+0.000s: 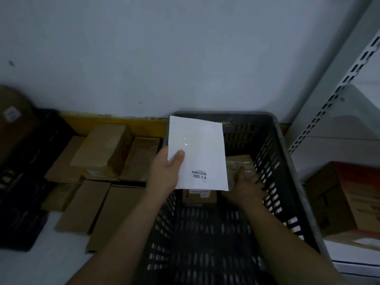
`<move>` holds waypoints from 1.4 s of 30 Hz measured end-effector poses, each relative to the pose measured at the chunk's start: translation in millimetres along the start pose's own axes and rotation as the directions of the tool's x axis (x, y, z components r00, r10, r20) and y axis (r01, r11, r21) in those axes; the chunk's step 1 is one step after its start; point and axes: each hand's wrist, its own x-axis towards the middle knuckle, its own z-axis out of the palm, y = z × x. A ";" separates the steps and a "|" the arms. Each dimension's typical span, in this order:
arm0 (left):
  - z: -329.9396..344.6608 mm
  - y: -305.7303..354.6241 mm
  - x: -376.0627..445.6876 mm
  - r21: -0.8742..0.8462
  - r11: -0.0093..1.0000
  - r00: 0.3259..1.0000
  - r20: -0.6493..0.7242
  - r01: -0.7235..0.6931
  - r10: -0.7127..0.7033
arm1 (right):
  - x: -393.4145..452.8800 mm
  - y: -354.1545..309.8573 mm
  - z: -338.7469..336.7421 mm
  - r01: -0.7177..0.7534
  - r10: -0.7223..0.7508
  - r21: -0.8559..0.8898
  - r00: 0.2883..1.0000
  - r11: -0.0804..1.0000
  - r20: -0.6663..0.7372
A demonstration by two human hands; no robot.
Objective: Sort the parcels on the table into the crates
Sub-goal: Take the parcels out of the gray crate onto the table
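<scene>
The left hand holds a white parcel in a thumb-on-top grip over the dark crate, while the right hand reaches inside with fingers curled on a brown parcel, and more cardboard parcels lie on the desk beside.

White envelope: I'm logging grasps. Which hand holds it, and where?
The left hand pinches the white envelope at its left edge, thumb on top.
</scene>
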 end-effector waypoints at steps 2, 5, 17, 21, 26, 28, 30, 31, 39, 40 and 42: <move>-6.0 0.3 -4.0 -0.004 1.000 1.000 -0.015 0.000 0.000 | -1.8 -2.3 -6.2 -0.005 0.005 0.008 1.000 1.000 0.000; -17.7 2.7 -9.5 -0.009 1.000 0.998 -0.056 0.011 -0.011 | -18.4 -10.1 -27.9 0.051 -0.053 -0.023 0.989 0.998 -0.137; -97.8 6.5 -11.2 -0.146 0.989 0.981 -0.190 0.005 -0.033 | -114.4 -33.8 -151.6 0.327 -0.218 0.120 0.819 0.937 -0.530; -147.0 2.4 -5.4 -0.165 0.983 0.971 -0.235 -0.079 0.039 | -147.0 -52.9 -174.8 0.365 -0.207 0.188 0.804 0.912 -0.557; -231.6 -23.3 -18.2 -0.079 0.988 0.962 -0.250 -0.134 0.110 | -198.4 -118.8 -167.4 0.414 -0.223 0.221 0.784 0.883 -0.579; -271.1 -41.0 -20.2 -0.067 0.995 0.955 -0.292 -0.075 0.053 | -217.2 -155.2 -148.1 0.437 -0.221 0.261 0.782 0.861 -0.583; -306.6 -60.1 -21.2 -0.045 0.999 0.948 -0.319 -0.029 0.013 | -230.9 -188.8 -125.0 0.454 -0.222 0.287 0.781 0.844 -0.584; -322.6 -69.1 -22.4 -0.032 0.999 0.945 -0.328 -0.012 0.001 | -235.3 -203.1 -114.3 0.455 -0.229 0.284 0.784 0.844 -0.577; -383.2 -127.9 -17.6 0.010 0.989 0.926 -0.353 0.148 -0.135 | -206.6 -275.2 -89.4 0.339 -0.220 0.235 0.881 0.911 -0.420; -386.2 -134.6 -15.5 0.028 0.986 0.928 -0.342 0.167 -0.147 | -197.9 -281.6 -86.1 0.320 -0.213 0.220 0.890 0.921 -0.403; -392.8 -145.2 -9.2 0.087 0.975 0.933 -0.318 0.204 -0.166 | -178.3 -294.2 -77.0 0.275 -0.192 0.192 0.912 0.942 -0.362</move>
